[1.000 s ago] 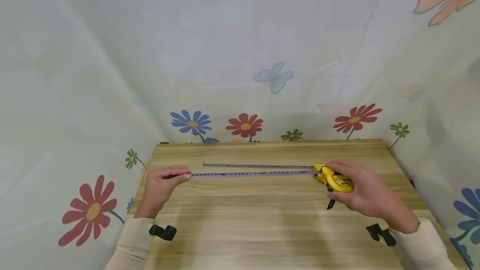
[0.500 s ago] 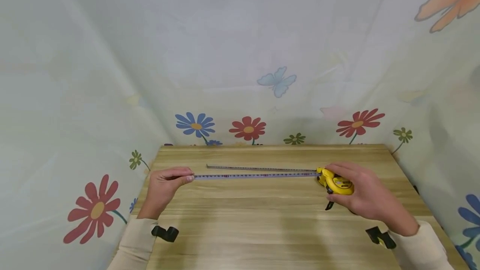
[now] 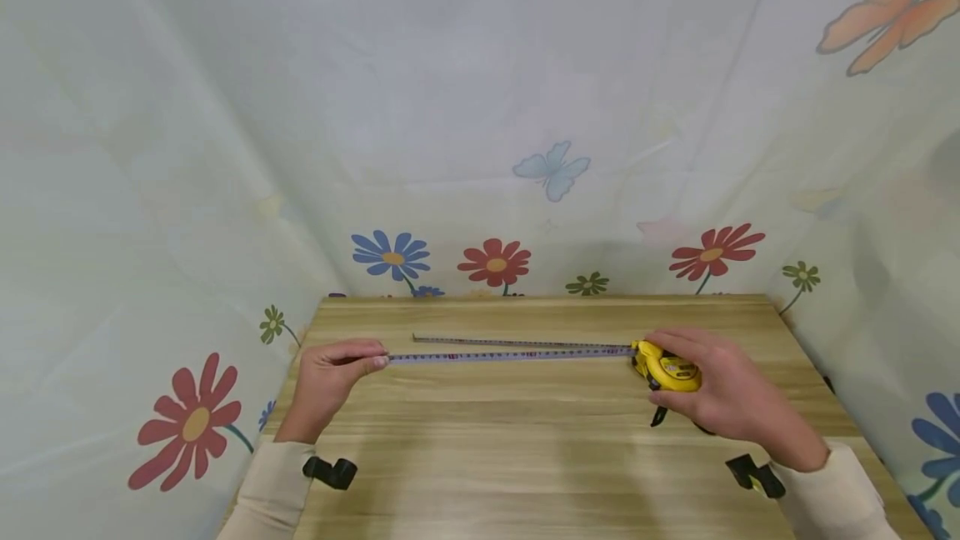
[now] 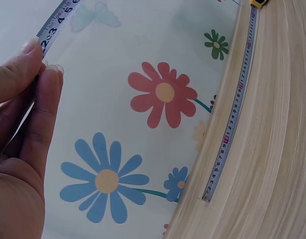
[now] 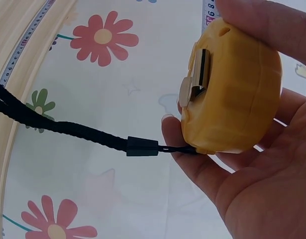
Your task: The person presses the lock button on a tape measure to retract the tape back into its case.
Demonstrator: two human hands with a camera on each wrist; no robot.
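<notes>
Thumb and fingertips of my left hand point(image 3: 326, 382) pinch the end of a measuring tape blade point(image 3: 495, 355), also seen in the left wrist view, where the hand point(image 4: 23, 124) holds the blade point(image 4: 55, 27). The blade runs taut, raised above the table, to a yellow tape case point(image 3: 671, 368) gripped by my right hand point(image 3: 731, 394). In the right wrist view, the hand point(image 5: 257, 174) holds the case point(image 5: 237, 89) with a black strap point(image 5: 78, 130) hanging from it. A second blade point(image 3: 510, 342) lies on the table behind; its yellow case point(image 4: 259, 2) is mostly hidden in the head view.
The wood-grain table point(image 3: 480, 457) meets a pale curtain point(image 3: 450, 107) printed with flowers and butterflies at its back and sides. Black wrist mounts point(image 3: 330, 472) sit at both sleeves.
The head view has shifted slightly. Both hands keep their holds on the taut tape; its right end now appears closer to the blade on the table.
</notes>
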